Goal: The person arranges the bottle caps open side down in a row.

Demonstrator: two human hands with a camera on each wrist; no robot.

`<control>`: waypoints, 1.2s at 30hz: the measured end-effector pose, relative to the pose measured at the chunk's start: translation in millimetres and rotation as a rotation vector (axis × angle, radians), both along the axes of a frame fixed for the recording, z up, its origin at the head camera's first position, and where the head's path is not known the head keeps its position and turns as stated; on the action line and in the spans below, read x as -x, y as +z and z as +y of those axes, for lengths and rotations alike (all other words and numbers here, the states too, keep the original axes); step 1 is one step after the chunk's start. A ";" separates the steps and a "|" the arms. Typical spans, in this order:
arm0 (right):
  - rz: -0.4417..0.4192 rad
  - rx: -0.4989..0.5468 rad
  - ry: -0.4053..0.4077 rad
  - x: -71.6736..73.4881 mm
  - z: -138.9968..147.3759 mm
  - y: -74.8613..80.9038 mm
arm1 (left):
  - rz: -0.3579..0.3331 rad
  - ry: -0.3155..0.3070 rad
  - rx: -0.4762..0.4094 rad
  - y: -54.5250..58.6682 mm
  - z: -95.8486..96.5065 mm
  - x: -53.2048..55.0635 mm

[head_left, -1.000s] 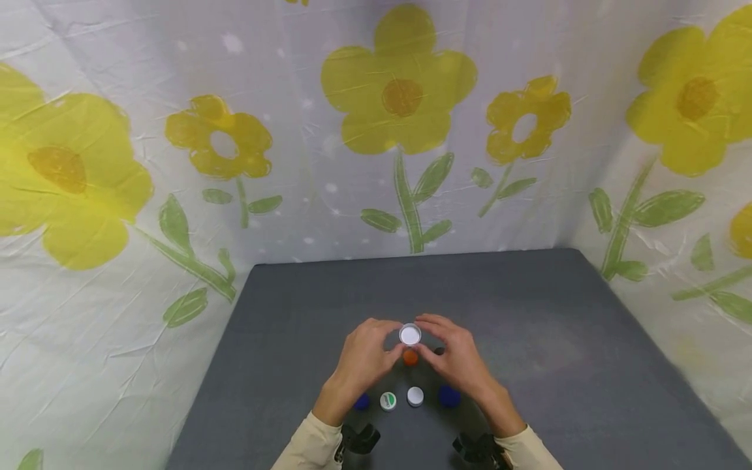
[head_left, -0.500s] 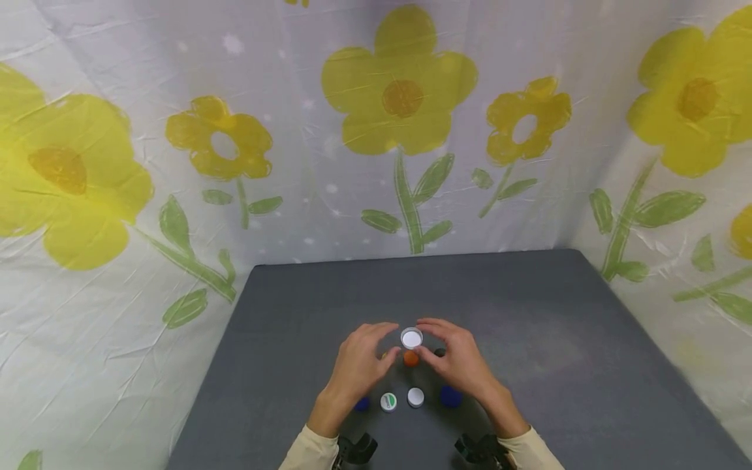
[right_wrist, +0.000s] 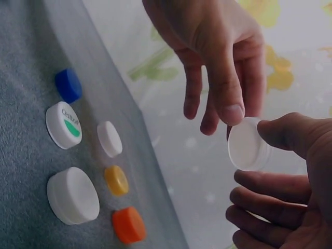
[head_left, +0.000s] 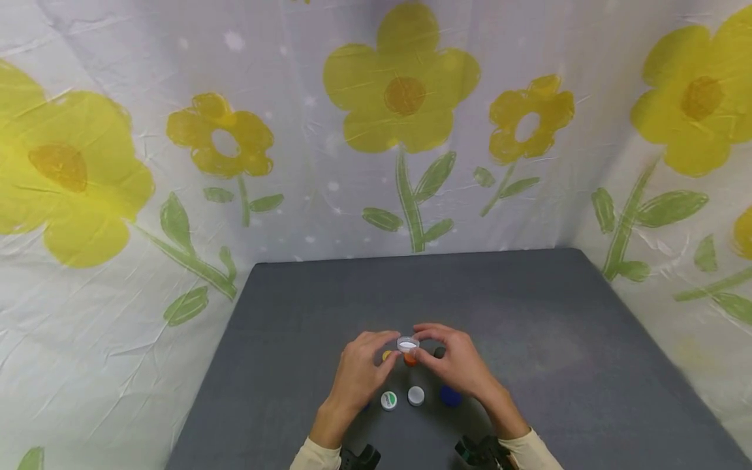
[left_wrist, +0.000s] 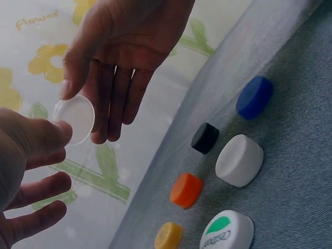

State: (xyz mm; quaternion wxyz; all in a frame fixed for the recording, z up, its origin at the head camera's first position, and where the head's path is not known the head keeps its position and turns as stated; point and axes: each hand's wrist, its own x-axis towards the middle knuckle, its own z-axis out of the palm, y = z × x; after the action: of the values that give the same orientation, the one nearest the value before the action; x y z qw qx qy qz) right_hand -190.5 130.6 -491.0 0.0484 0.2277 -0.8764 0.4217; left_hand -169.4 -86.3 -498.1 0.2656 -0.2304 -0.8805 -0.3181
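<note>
Both hands hold a small translucent round cap (head_left: 408, 344) above the table, tilted, with a whitish inside. In the right wrist view my right hand (right_wrist: 306, 171) has its thumb on the rim of the cap (right_wrist: 247, 148) and its index finger below, the other fingers spread. My left hand (left_wrist: 31, 166) puts its thumb over the near edge of the cap (left_wrist: 78, 119) in the left wrist view; its index finger is partly hidden. Below lie an orange cap (head_left: 409, 360), a yellow cap (head_left: 386, 355) and a black cap (head_left: 439, 352).
Nearer on the grey table (head_left: 529, 313) are a white cap with a green mark (head_left: 389, 401), a plain white cap (head_left: 416, 395) and a blue cap (head_left: 450, 395). Another blue cap (right_wrist: 68, 85) and a small white cap (right_wrist: 109, 139) show in the right wrist view. Flowered curtains (head_left: 282, 130) surround the table.
Half a second ago my left fingers stood off the cap while my right hand held it; now they are back at its edge. The cap has come slightly lower and turned more edge-on.
</note>
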 end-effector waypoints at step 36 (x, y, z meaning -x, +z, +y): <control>0.332 0.099 0.052 -1.7 -12.5 -7.1 | -0.730 0.031 -0.792 -5.3 -13.6 -7.6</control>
State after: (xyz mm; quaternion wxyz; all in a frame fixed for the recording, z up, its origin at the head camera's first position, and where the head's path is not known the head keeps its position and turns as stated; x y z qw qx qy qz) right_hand -188.8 118.1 -498.1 0.1927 0.3140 -0.8283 0.4222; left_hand -161.8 -99.9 -503.3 0.0134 0.0260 -0.7314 -0.6813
